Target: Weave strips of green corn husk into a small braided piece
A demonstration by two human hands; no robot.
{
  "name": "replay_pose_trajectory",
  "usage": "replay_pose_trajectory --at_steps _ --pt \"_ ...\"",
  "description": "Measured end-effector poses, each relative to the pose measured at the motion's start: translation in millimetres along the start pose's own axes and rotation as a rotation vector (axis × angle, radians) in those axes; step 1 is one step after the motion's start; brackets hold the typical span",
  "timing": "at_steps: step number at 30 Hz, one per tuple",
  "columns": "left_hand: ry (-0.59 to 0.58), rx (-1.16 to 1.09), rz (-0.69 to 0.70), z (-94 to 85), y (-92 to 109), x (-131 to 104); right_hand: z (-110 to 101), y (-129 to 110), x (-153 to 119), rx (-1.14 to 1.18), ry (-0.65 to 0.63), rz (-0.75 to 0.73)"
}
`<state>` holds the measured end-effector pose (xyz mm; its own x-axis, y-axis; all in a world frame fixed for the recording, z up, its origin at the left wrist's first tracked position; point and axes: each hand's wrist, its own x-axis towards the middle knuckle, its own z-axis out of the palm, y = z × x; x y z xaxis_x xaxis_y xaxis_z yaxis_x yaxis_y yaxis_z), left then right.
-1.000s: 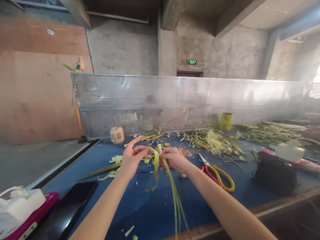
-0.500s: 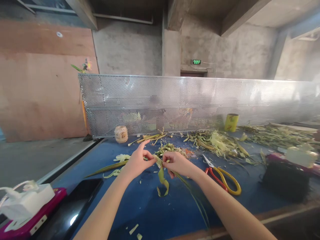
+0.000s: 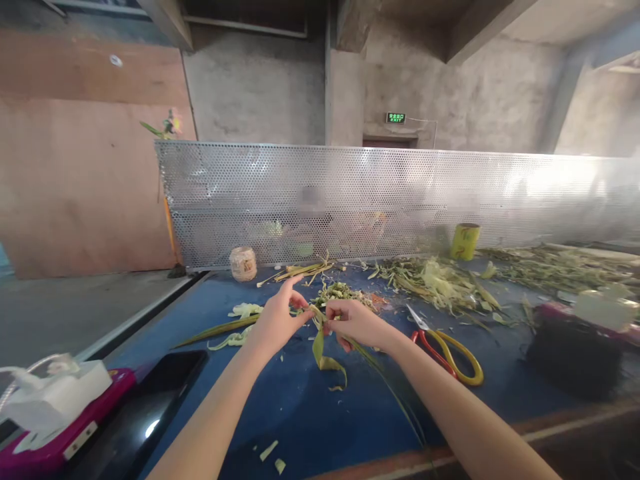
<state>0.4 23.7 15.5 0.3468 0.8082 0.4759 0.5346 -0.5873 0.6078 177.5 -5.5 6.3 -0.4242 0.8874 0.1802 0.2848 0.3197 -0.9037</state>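
Note:
Between my hands, over the blue tabletop, is a pale green dried leaf strip, its loose end curling down. My left hand pinches its top between thumb and forefinger, with another finger raised. Close beside it, my right hand has its fingers closed on the same strip. Long thin green leaf blades trail from under my right hand toward the table's front edge. Just behind my hands lies a small heap of dried plant bits. The exact grip point is partly hidden by my fingers.
Scissors with red and yellow handles lie open at right. Behind are piles of dried leaves, a twine roll and a yellow tape roll. A phone and a power strip sit at left. A perforated metal panel borders the back.
The hanging end of the leaf strip has swung to the right and shifted its curl. Both hands keep nearly the same pinch. The view has tilted slightly.

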Motion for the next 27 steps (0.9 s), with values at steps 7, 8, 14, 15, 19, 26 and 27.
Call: replay_pose_trajectory --at_steps 7,8,14,15,19,26,27 --pt "-0.139 -0.349 -0.174 -1.1 5.2 2.3 0.1 0.3 1.7 0.073 -0.054 0.03" --pt "-0.142 -0.354 -0.185 -1.7 6.4 2.2 -0.1 0.9 2.3 0.072 -0.054 0.035" --pt "-0.156 -0.407 -0.152 -2.3 6.0 1.3 -3.0 0.4 2.1 -0.081 -0.069 -0.028" --pt "-0.165 -0.41 -0.147 -2.0 5.9 1.0 -3.0 -1.1 1.3 -0.092 -0.092 -0.04" --pt "-0.172 -0.408 -0.121 -0.1 6.9 -0.7 0.6 -4.1 1.2 -0.093 -0.108 -0.097" --pt "-0.126 -0.346 -0.078 -1.1 6.4 -0.5 1.2 4.4 7.8 -0.146 -0.056 -0.078" --pt "-0.117 -0.341 -0.076 -1.9 6.4 -0.4 -0.7 3.8 7.2 -0.157 -0.071 -0.096"
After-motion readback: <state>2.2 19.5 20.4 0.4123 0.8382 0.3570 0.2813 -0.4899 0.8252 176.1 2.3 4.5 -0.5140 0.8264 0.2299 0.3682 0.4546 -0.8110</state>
